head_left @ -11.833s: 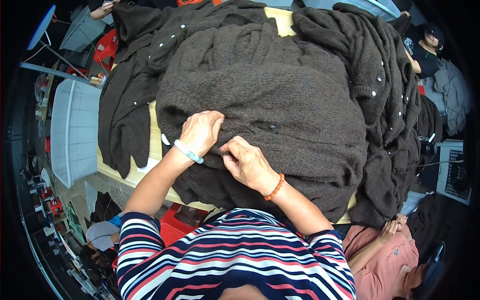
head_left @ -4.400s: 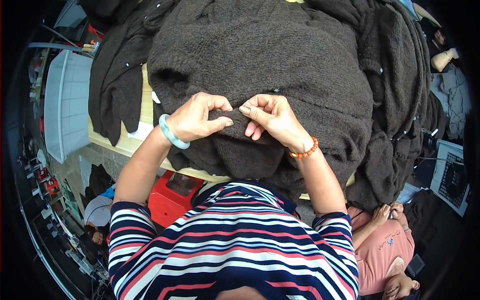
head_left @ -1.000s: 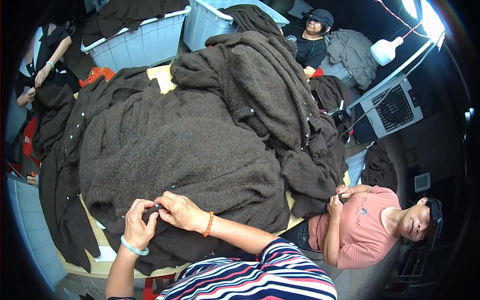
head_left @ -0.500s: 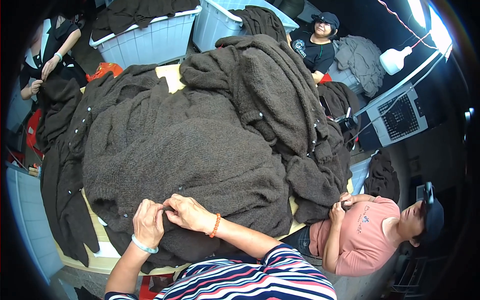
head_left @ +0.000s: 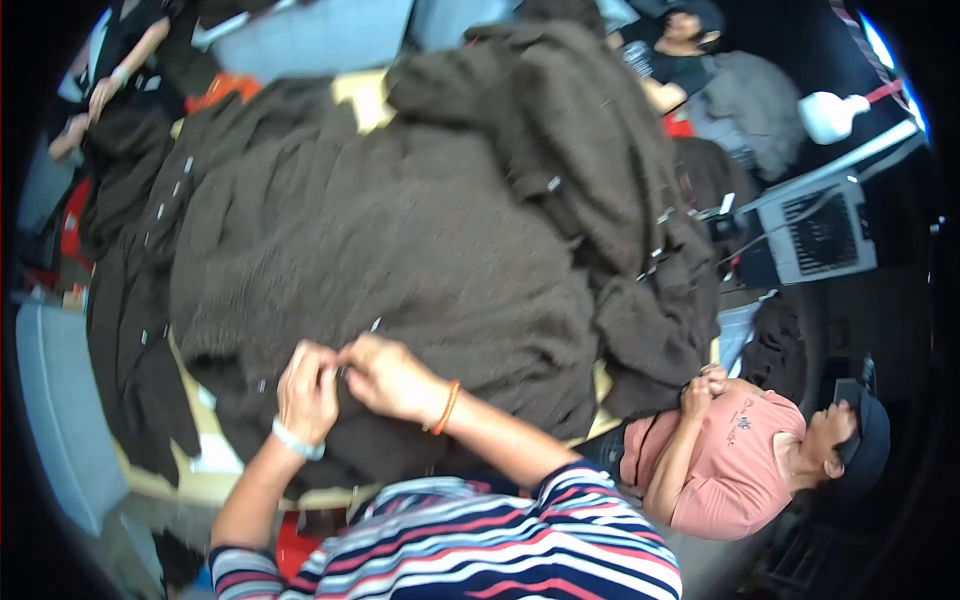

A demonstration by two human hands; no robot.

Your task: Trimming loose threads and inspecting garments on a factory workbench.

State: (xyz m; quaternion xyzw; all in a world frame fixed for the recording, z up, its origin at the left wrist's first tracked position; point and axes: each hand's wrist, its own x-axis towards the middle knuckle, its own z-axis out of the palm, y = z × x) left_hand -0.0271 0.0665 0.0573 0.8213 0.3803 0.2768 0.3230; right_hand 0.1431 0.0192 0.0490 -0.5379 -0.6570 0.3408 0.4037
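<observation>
Seated person in a pink shirt at right, white box fan – grey bin at left

Left hand and right hand: fingers curled, fingertips met in a pinch, forearms angled up from below.

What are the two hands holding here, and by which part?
Both the left hand and the right hand pinch the dark brown knitted garment at one spot on its near side; motion blur hides what lies between the fingertips.
</observation>
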